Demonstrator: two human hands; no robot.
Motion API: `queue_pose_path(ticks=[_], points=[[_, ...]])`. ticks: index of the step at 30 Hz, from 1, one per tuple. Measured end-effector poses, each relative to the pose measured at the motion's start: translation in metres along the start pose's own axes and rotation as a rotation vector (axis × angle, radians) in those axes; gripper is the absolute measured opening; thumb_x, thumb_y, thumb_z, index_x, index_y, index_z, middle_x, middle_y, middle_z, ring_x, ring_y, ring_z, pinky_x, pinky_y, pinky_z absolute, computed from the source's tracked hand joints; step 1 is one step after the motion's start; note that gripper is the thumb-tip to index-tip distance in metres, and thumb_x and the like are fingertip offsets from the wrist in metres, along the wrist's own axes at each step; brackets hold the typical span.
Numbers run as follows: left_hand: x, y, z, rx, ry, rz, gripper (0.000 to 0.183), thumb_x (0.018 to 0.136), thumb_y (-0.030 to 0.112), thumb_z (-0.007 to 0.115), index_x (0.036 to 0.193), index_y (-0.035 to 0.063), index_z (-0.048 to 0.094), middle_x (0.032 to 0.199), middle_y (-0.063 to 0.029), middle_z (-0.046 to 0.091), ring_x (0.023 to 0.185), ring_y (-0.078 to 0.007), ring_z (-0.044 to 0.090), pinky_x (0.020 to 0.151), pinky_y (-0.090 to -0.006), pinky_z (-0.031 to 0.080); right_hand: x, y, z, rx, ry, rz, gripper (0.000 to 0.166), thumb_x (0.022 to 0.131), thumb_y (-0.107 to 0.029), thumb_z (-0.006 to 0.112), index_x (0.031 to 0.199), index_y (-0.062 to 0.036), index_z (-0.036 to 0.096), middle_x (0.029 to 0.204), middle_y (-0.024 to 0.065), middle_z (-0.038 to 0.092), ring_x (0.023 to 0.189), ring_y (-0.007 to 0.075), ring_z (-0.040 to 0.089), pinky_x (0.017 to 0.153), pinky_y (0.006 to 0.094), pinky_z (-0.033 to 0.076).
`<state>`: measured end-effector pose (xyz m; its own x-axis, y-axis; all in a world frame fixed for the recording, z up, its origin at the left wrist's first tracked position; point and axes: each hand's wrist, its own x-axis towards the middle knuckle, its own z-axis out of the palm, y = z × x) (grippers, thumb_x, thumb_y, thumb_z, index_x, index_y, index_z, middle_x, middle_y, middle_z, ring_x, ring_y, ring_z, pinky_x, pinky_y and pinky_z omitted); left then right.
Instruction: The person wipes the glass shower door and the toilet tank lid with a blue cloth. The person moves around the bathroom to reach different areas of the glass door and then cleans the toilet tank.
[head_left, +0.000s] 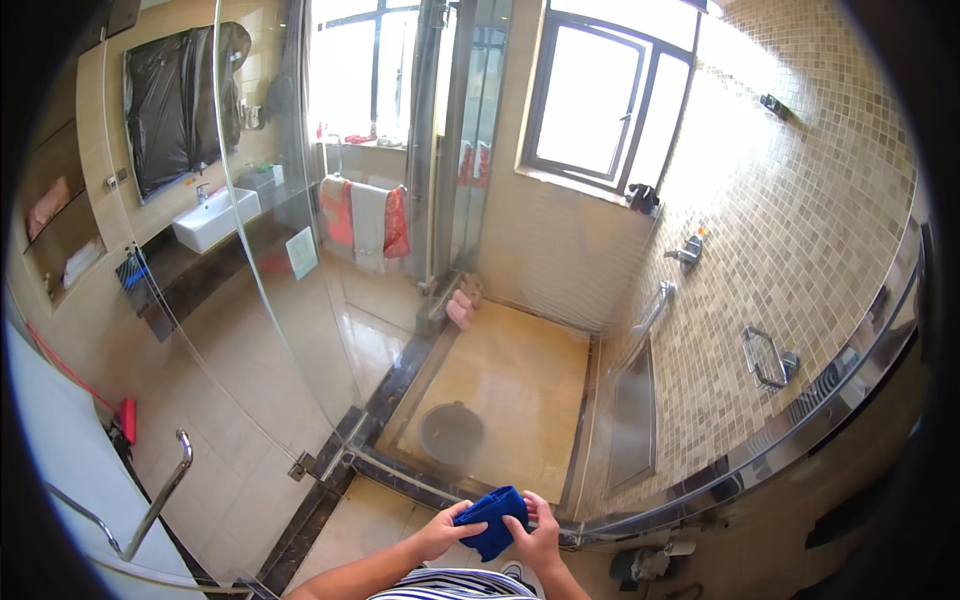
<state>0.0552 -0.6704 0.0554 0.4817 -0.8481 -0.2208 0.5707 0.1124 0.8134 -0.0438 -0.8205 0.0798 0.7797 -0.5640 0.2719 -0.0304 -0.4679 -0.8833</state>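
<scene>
A folded blue cloth (491, 523) is held between both hands, low in the picture and close to my body. My left hand (444, 531) pinches its left edge with the thumb on top. On the right side, my right hand (538, 531) grips it, thumb pressed on the face and fingers behind. One lower corner of the cloth hangs down free. Past the hands, a round grey basin (451, 433) stands on the tan shower floor (517, 375).
A glass door with a metal handle (161, 495) and a hinge (302, 465) is at the left. Dark stone curb (405, 474) edges the shower. Pink slippers (460, 309) lie in the far corner. A wire soap rack (765, 358) and a faucet (688, 253) project from the mosaic wall.
</scene>
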Motion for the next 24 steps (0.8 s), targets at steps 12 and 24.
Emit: queue_pose_path(ticks=[12,24], points=[[0.054,-0.026,0.105,-0.064,-0.031,0.107,0.035,0.082,0.01,0.058,0.114,0.003,0.044,0.104,-0.0035,0.053,0.094,-0.01,0.052,0.085,-0.0249,0.042,0.023,0.013,-0.099,-0.165,-0.094,-0.376,0.046,0.06,-0.009,0.073,0.101,-0.0026,0.055,0.097,0.0152,0.054,0.084,0.0279,0.056,0.066,0.0325,0.049],[0.072,-0.051,0.143,-0.129,0.146,0.095,0.03,0.083,0.01,0.056,0.111,0.0031,0.047,0.102,-0.0031,0.055,0.093,-0.0102,0.054,0.081,-0.0256,0.045,0.041,0.019,-0.142,-0.002,-0.207,-0.363,0.028,0.068,-0.003,0.063,0.096,-0.0011,0.06,0.09,0.0148,0.058,0.082,0.0278,0.057,0.071,0.0332,0.047]])
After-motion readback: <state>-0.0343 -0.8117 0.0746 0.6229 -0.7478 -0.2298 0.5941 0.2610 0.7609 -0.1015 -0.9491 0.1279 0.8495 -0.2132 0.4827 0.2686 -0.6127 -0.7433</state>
